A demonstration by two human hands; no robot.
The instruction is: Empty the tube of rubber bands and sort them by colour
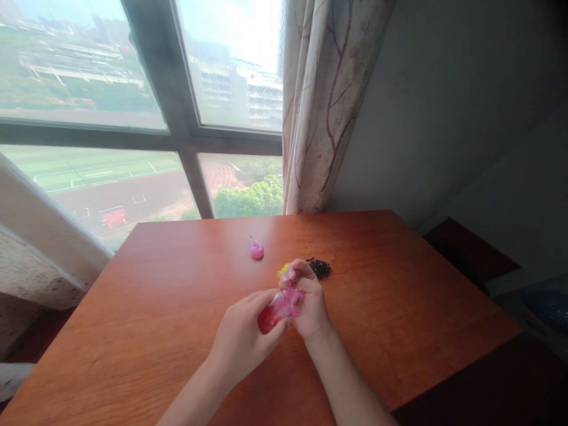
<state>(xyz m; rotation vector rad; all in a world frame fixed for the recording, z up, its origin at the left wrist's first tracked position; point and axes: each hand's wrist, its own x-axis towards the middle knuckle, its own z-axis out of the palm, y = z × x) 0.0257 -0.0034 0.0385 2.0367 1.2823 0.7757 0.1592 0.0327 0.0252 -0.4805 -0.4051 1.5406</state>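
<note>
My left hand is wrapped around a small clear container with red and pink contents, tilted toward my right hand. My right hand is cupped at the container's mouth, its fingers curled. Small pink pieces, too blurred to name exactly, lie against the right palm. Just beyond the right fingers sits a yellow clump, partly hidden by them. A black clump of thin loops lies behind the right hand. Farther back stands a rounded pink lid-like piece with a thin loop on top.
The brown wooden table reaches to the window. A patterned curtain hangs at the back, and another curtain is at the left. A grey wall rises at the right.
</note>
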